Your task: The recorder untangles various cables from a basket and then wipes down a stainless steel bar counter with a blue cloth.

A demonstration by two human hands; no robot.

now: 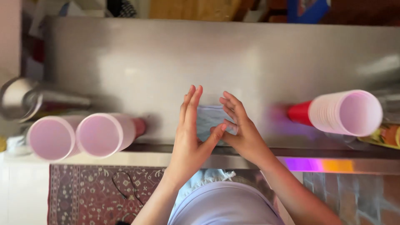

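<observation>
Steel counter (233, 58), cup stacks (346, 112) standing; patterned rug (91, 187) below.

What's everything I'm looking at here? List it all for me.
light blue face mask: one, pale blue, on the counter between both hands
counter: one, shiny steel, across the middle
cup stacks on the left: two, red with pale insides, on the counter's left near edge
cup stack on the right: one, red with a pale inside, on the counter's right
metal funnel: one, silver, far left
rug: one, patterned red, on the floor below
left hand: one, touching the mask
right hand: one, touching the mask
</observation>
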